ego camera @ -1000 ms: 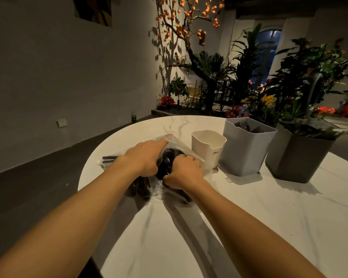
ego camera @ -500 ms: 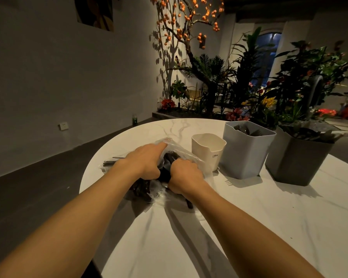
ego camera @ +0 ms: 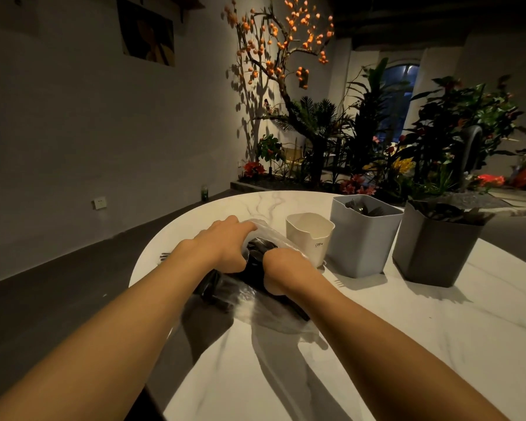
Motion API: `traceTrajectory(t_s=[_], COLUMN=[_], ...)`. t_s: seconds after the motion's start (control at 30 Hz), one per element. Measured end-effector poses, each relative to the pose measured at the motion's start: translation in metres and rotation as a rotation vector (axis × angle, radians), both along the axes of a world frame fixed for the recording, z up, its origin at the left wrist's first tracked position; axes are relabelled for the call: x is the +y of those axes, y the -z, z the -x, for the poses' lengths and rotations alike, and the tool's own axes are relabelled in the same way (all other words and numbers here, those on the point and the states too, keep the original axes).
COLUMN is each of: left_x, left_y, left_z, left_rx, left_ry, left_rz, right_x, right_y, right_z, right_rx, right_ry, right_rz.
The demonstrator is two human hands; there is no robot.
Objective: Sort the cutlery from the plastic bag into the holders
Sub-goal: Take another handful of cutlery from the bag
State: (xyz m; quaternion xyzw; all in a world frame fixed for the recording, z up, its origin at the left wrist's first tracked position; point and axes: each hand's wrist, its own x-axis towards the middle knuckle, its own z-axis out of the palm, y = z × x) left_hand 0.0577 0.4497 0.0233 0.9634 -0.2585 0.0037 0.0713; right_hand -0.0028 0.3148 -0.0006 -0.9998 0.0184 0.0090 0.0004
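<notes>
Both hands (ego camera: 225,247) (ego camera: 281,268) grip the plastic bag (ego camera: 274,238).

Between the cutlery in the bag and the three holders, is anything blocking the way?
Nothing visible stands on the table between the bag and the holders. The white holder sits just beyond the right hand, with the light grey and dark grey holders to its right. The bag's plastic itself encloses the cutlery.

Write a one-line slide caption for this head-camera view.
Both hands work at a clear plastic bag of black cutlery beside three holders on a white marble table.
</notes>
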Motion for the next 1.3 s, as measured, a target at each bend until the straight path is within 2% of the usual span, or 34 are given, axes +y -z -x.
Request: traceTrajectory(t_s=[0.3,0.57,0.73,1.07,1.3], left_x=[-0.003,-0.004,0.002,0.007,-0.002], left_y=[-0.012,-0.013,-0.017,-0.027,-0.039], left_z=[0.023,0.037,0.041,0.054,0.068], left_rx=[0.024,0.052,0.052,0.016,-0.013], left_ry=[-0.008,0.036,0.032,0.081,0.130], left_rz=[-0.050,-0.068,-0.078,0.051,0.203], right_x=[-0.014,-0.032,-0.039,-0.054,-0.074], right_y=[-0.005,0.014,0.019,0.000,-0.014], right_z=[0.012,0.021,0.024,0.044,0.075], right_rx=[0.167,0.109,0.122,0.218,0.294], right_ry=[0.017,0.088,0.087,0.069,0.027], right_rz=[-0.077,-0.251,-0.289,-0.226,-0.275])
